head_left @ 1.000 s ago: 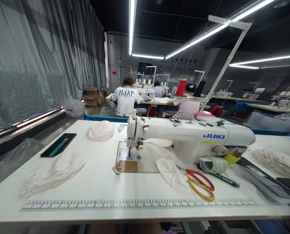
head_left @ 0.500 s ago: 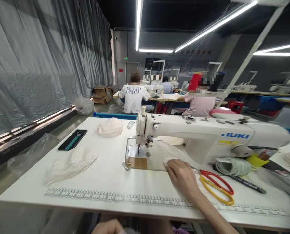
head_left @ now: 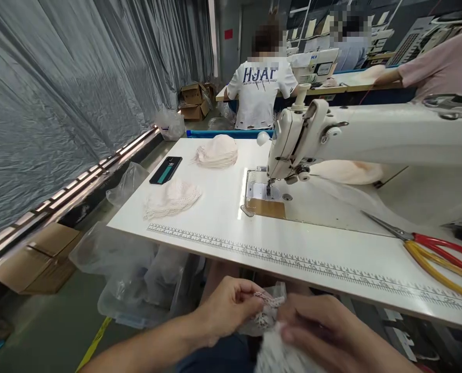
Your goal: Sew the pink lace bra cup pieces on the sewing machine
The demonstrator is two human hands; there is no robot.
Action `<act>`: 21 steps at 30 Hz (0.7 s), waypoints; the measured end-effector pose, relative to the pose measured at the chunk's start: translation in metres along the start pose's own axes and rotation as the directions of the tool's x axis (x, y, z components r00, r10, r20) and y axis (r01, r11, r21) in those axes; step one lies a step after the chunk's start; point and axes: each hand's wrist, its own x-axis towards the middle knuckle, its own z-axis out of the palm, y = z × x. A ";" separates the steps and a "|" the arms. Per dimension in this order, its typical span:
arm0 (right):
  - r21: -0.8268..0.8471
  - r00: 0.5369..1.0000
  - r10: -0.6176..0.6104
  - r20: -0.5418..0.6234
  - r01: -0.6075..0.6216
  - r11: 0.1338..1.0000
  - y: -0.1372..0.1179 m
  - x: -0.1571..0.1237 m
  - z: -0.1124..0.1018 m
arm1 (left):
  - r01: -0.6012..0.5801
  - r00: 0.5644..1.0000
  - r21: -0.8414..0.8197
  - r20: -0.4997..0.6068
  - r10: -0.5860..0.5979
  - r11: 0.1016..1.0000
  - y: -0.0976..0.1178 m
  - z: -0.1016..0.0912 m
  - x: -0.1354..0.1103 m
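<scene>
Below the table's front edge, over my lap, both hands hold a piece of white lace fabric (head_left: 269, 317). My left hand (head_left: 229, 308) pinches its scalloped edge between thumb and fingers. Close beside it, my right hand (head_left: 324, 324) is closed on the same lace, slightly blurred by motion. The rest of the lace hangs down under the right hand. On the table above stands a white sewing machine (head_left: 293, 140), its needle area free of my hands. Scissors (head_left: 413, 241) with red and yellow handles lie to the right.
A lace stack (head_left: 172, 198), a pale fabric pile (head_left: 217, 151) and a black phone (head_left: 166, 170) lie on the table's left. A printed ruler (head_left: 273, 256) runs along the front edge. Plastic bags (head_left: 138, 269) and a cardboard box (head_left: 40, 259) stand on the floor. Co-workers sit ahead.
My view has tilted down and turned left. My right hand has left the fabric by the scissors and come down to my lap, where both hands now hold lace.
</scene>
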 end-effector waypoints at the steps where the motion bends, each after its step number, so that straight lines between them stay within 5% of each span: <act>1: -0.023 0.999 0.043 -0.009 -0.044 0.999 0.004 0.008 0.003 | 0.003 1.000 -0.007 0.023 -0.003 1.000 0.000 0.000 -0.003; 9: -0.056 0.997 0.062 -0.049 -0.065 0.996 0.022 0.023 0.022 | 0.009 0.994 -0.075 0.110 0.000 0.997 0.002 -0.009 -0.017; 14: -0.185 0.991 0.069 -0.117 -0.090 0.979 0.025 0.022 0.032 | -0.109 0.994 0.084 0.038 0.106 0.991 -0.013 -0.005 -0.018; 18: -0.451 0.951 -0.125 -0.284 -0.018 0.892 0.037 0.022 0.049 | -0.099 0.982 0.304 -0.125 0.143 0.948 -0.023 -0.011 -0.017; 21: -0.477 0.941 -0.231 -0.249 0.088 0.875 0.039 0.022 0.056 | -0.093 0.987 0.454 -0.079 0.143 0.886 -0.021 -0.019 -0.024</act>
